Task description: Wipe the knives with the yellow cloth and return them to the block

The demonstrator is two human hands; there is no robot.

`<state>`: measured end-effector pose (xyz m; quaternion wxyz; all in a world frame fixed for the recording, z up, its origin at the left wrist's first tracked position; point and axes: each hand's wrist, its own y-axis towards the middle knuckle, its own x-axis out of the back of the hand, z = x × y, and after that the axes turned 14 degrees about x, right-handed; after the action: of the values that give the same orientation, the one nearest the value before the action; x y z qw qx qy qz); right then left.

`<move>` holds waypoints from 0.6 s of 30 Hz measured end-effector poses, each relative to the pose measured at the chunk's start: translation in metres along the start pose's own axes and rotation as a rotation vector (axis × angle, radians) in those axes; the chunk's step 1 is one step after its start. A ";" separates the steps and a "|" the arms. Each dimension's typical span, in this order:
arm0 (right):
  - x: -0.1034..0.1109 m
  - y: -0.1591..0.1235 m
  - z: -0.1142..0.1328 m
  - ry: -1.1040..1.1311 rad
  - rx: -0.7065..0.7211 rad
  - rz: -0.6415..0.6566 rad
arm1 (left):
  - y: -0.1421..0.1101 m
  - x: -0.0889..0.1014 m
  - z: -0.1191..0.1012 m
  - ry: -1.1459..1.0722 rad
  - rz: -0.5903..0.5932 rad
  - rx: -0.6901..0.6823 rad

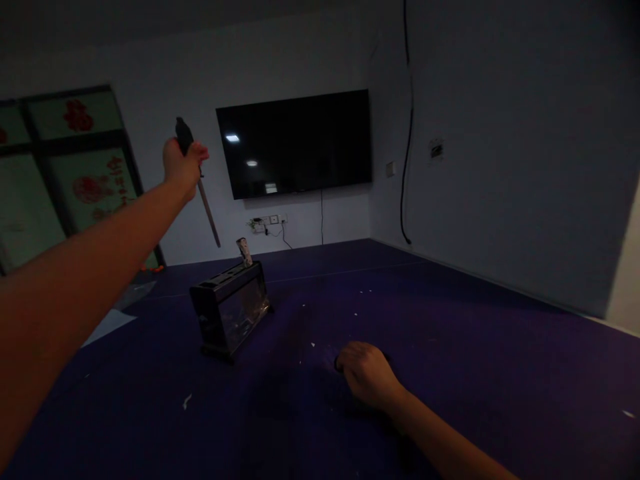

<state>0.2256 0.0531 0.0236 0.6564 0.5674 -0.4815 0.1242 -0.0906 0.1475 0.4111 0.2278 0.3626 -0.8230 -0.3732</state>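
My left hand is raised at the left, fingers wrapped around the black handle of what looks like a sharpening steel. Its long thin shaft points down and slightly right, apart from the knife block below. That block is dark with a clear side panel and slots along its top. A pale, dark-speckled handle sticks up from its far end. Low on the purple surface, my right hand is closed over a dark item; only small black parts show on either side, so its kind is hidden.
The purple surface carries small white scraps and, at the left, a pale sheet. On the far wall hangs a television above sockets and cords. A black cable runs down the right wall.
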 end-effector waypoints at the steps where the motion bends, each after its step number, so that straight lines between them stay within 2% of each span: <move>1: 0.000 0.000 0.001 0.003 -0.004 -0.004 | -0.008 0.002 -0.008 -0.029 0.000 -0.128; 3: 0.001 0.001 0.002 0.017 -0.014 -0.015 | -0.043 0.008 -0.022 -0.006 0.049 -0.420; 6: 0.001 0.002 0.004 0.081 -0.051 -0.070 | -0.128 0.021 -0.031 0.085 0.150 -0.618; 8: 0.000 0.003 0.005 0.131 -0.084 -0.129 | -0.193 0.032 -0.026 0.123 0.289 -0.745; 10: -0.001 0.005 0.007 0.187 -0.121 -0.202 | -0.254 0.042 -0.012 0.114 0.500 -0.949; 11: -0.001 0.006 0.007 0.220 -0.144 -0.244 | -0.282 0.046 -0.003 0.071 0.537 -1.049; 14: -0.001 0.009 0.007 0.353 -0.240 -0.374 | -0.348 0.050 0.029 0.003 0.529 -1.237; 16: -0.002 0.012 0.006 0.459 -0.347 -0.440 | -0.378 0.047 0.048 -0.023 0.446 -1.266; 18: -0.004 0.014 0.005 0.579 -0.496 -0.494 | -0.396 0.042 0.062 -0.033 0.419 -1.277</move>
<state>0.2114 0.0549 0.0288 0.8900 0.4327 -0.1436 -0.0019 0.0119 -0.0385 0.0685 0.4524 -0.0163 -0.4971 -0.7402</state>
